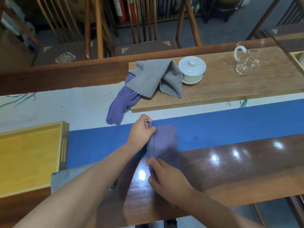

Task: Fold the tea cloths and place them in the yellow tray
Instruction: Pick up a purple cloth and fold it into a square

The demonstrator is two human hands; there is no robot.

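A purple tea cloth [164, 143] lies folded into a narrow strip across the blue runner and the dark table, straight in front of me. My left hand [141, 130] pinches its far left corner. My right hand [166, 176] holds its near end, fingers curled on the cloth. A grey cloth [153, 76] lies crumpled on the wooden board, over another purple cloth [120, 106] that hangs off the board onto the white runner. The yellow tray [29, 155] sits at the left with nothing visible in it.
On the wooden board [222, 86] stand a white lidded cup [191, 69] and a glass pitcher [246, 61]. A grey cloth or mat [64, 178] lies by the tray's near corner. Wooden chairs line the far side. Another tray's edge [297, 58] shows at the right.
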